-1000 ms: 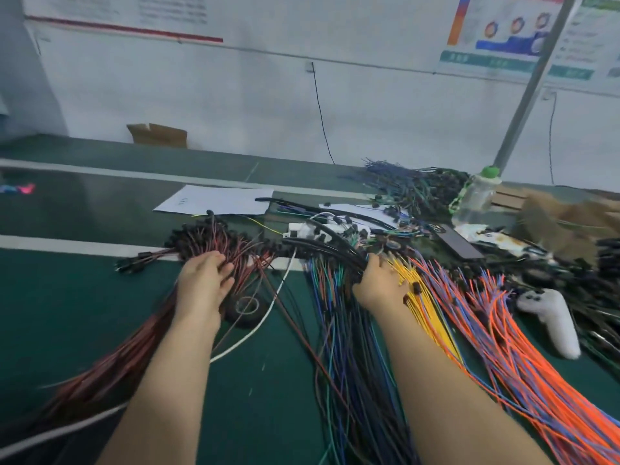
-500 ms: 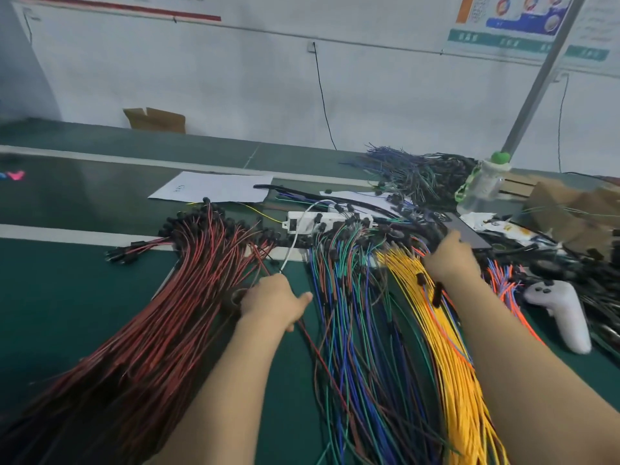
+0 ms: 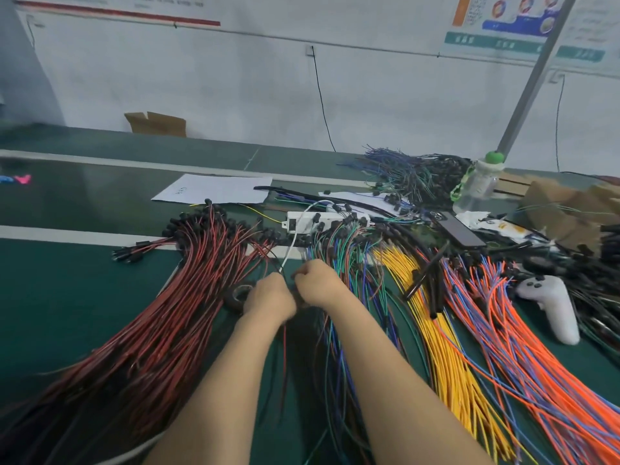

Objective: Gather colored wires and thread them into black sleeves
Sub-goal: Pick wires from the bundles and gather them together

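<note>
My left hand (image 3: pixel 268 297) and my right hand (image 3: pixel 318 285) meet knuckle to knuckle at the table's middle, fingers curled. Together they pinch a few thin dark and red wires (image 3: pixel 284 344) that trail back toward me. What the fingertips hold is blurred. A fan of red-black wires (image 3: pixel 167 313) lies to the left. To the right lie blue-green wires (image 3: pixel 349 260), yellow wires (image 3: pixel 439 337) and orange-blue wires (image 3: pixel 523 350). Loose black sleeves (image 3: pixel 427 280) rest across the yellow bundle, apart from both hands.
A black tape roll (image 3: pixel 236 297) sits just left of my left hand. Beyond the hands lie a white power strip (image 3: pixel 298 223), paper (image 3: pixel 214 191) and a phone (image 3: pixel 461 231). A bottle (image 3: pixel 478 189) and a white controller (image 3: pixel 553 307) lie at the right.
My right hand has come left from the yellow and orange wires to meet my left hand. The left hand moved slightly right, and both now pinch thin wires together.
</note>
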Motion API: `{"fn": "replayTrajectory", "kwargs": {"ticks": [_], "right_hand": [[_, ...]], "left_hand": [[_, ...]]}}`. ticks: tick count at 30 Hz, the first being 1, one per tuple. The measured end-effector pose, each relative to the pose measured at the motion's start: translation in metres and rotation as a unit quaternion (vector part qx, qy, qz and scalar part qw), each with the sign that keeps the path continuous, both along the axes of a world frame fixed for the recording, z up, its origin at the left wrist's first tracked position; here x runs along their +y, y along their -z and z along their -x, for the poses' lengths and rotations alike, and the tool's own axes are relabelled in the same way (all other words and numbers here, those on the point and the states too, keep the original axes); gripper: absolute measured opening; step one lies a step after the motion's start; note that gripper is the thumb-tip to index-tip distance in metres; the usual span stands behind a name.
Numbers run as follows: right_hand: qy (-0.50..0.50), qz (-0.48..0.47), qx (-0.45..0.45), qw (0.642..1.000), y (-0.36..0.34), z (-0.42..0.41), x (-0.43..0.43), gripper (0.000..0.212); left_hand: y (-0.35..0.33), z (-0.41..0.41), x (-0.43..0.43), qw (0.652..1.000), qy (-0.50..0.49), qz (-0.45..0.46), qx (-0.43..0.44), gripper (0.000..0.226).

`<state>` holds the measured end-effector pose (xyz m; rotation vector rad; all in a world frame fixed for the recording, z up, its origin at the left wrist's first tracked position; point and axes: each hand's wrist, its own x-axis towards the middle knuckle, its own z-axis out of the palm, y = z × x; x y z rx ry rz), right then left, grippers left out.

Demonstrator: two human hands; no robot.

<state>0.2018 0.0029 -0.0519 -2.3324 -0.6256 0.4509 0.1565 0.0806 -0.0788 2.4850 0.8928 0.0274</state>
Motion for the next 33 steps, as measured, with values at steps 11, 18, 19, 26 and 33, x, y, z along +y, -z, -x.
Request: {"fn": "replayTrajectory", "kwargs": {"ticks": [11,18,19,26,33], "right_hand": [[-0.062,-0.273,0.161,0.946,-0.032,0.054,0.06,0.026],[-0.274,-0.041,-0.024,0.961,-0.019,0.093,0.079,0.021],[-0.262,-0.034,0.007,0.964,-0.019,0.084,0.068,0.022],[0.098,0.038,-0.122,0.987,-0.008,-0.002,-0.045,0.021],[0.079,0.131,-0.098,0.983,0.021,-0.002,-0.058,0.039]], "left_hand": [[-0.108,0.032,0.091,0.997,-0.03,-0.064,-0.007,0.023],[-0.105,0.051,0.096,0.98,0.089,-0.121,0.127,0.044],[-0.104,0.05,0.091,0.98,0.113,-0.104,0.125,0.042],[-0.076,0.031,0.059,0.989,0.104,-0.027,0.099,0.039],[-0.038,-0.001,0.008,0.994,0.022,-0.063,-0.092,0.027]]}}
